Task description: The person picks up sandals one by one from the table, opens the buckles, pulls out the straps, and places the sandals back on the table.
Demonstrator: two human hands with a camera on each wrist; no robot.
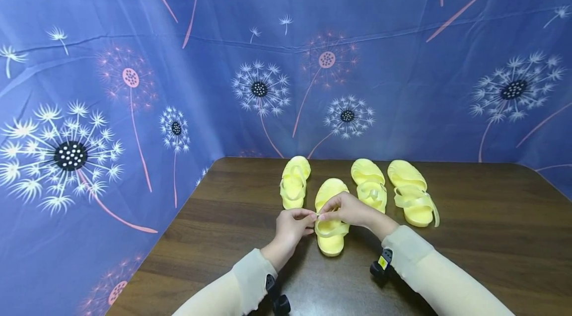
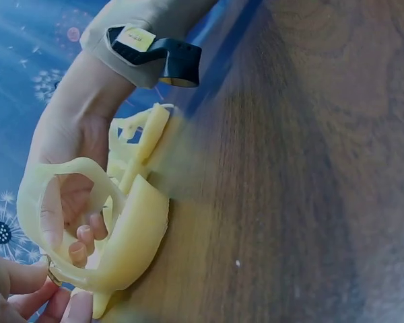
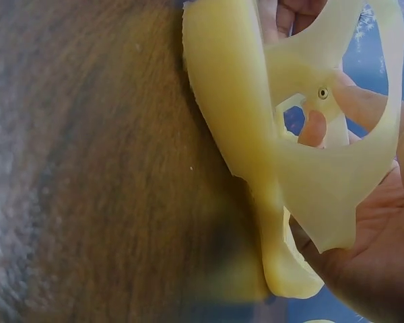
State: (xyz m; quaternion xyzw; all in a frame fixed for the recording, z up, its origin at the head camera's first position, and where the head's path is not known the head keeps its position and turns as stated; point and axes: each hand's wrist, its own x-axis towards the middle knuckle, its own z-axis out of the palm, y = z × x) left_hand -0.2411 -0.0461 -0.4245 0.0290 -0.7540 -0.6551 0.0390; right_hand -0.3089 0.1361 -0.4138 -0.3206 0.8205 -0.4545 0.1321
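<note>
A yellow sandal [image 1: 330, 246] lies sole down on the table, between both hands. My left hand [image 1: 290, 229] pinches its strap at the left side, where a small metal buckle [image 2: 52, 272] shows by the fingertips in the left wrist view. From the right, my right hand [image 1: 348, 209] reaches over the sandal, thumb and finger pinching the strap at that same spot. The pale translucent strap [image 3: 323, 171] arches above the footbed, and a metal-ringed hole [image 3: 323, 93] shows in it. Fingers hide how strap and buckle meet.
One yellow sandal [image 1: 295, 174] lies behind my left hand. Two more, a middle sandal [image 1: 367, 169] and a right sandal [image 1: 404, 174], lie behind and right of my right hand. The brown wooden table [image 1: 482, 236] ends at a blue dandelion-print cloth [image 1: 402, 82].
</note>
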